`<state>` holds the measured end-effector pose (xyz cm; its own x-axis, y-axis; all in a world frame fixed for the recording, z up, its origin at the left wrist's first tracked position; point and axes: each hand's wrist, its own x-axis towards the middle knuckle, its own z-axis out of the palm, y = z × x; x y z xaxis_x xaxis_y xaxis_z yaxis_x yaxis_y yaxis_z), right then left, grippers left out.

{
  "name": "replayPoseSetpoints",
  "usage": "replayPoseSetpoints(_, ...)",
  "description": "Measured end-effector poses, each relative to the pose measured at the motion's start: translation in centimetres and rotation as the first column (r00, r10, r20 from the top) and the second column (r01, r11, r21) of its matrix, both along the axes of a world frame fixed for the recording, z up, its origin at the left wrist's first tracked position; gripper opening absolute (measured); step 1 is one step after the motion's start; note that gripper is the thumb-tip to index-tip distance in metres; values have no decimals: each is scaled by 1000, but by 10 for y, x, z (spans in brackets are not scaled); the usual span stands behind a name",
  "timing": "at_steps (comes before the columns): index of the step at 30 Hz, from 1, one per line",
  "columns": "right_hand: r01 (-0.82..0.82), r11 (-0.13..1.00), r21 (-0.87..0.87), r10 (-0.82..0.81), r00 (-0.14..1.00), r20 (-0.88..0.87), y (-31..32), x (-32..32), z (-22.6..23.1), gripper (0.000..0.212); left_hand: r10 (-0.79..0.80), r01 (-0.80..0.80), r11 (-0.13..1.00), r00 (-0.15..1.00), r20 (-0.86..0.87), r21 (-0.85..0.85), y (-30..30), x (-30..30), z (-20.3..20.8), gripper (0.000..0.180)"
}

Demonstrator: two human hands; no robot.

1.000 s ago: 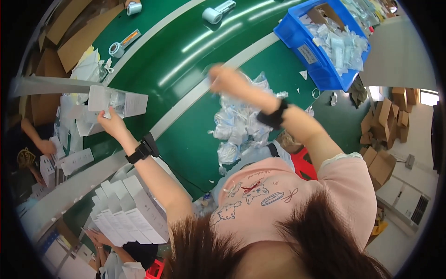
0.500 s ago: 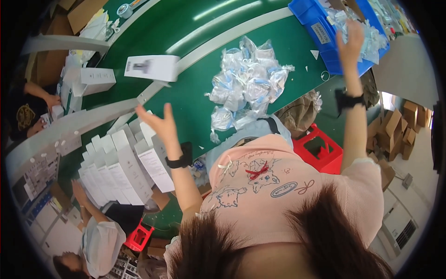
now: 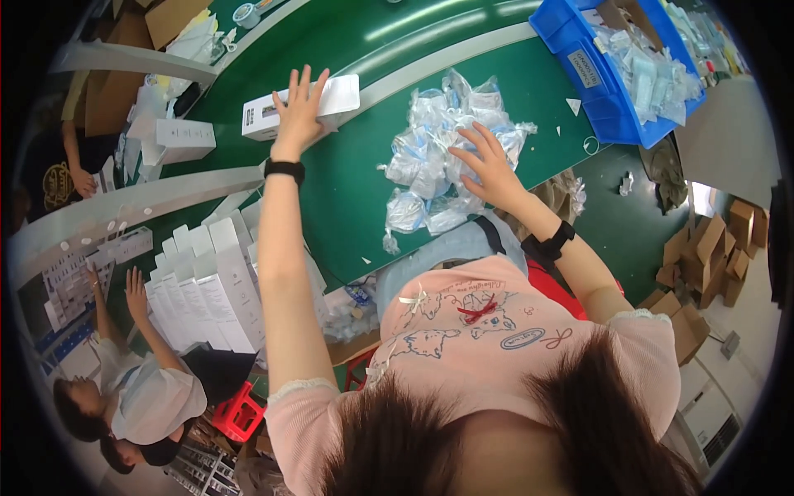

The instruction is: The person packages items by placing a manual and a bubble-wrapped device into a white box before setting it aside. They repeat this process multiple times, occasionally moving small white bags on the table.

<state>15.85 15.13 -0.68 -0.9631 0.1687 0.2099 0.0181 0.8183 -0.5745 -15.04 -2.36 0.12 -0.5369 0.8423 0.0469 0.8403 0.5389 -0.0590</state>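
My left hand (image 3: pixel 298 120) is stretched out with spread fingers over a white carton (image 3: pixel 341 93) at the far rail of the green table (image 3: pixel 339 215). Whether the palm touches the carton is hard to tell. My right hand (image 3: pixel 494 172) hovers over or lightly touches a heap of clear plastic bags (image 3: pixel 418 153) with pale blue and white contents. Its fingers are apart and nothing is gripped. What exactly lies inside the bags cannot be made out.
A blue bin (image 3: pixel 585 70) of similar bags stands at the far right. Many white cartons (image 3: pixel 211 285) are lined up at left. A red stool (image 3: pixel 240 412) and brown cardboard boxes (image 3: pixel 699 260) are on the floor. Co-workers' hands (image 3: pixel 136 293) are at the left.
My left hand has reached forward to the white carton, which now sits farther right. My right hand has come from the blue bin back to the bag heap.
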Motion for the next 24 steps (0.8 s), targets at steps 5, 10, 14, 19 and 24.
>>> replayPoseSetpoints(5,124,992,21,-125,991,57,8,24,4,47,-9,-1,999,958,286,33,12,-56,-6,98)
replayPoseSetpoints(10,309,951,-27,-307,949,75,6,43,-2,48,-3,-435,268,892,453,859,-23,-145,-5,89)
replayPoseSetpoints(14,418,904,-86,-414,908,63,6,39,-2,56,117,-340,295,940,320,893,-5,-148,-27,89)
replayPoseSetpoints(19,124,983,136,-130,991,38,-5,34,8,72,-102,-575,-28,815,570,817,-17,-128,-20,97)
replayPoseSetpoints(24,-449,880,152,430,891,144,-32,5,-20,77,160,-836,289,522,838,466,-10,15,-6,87)
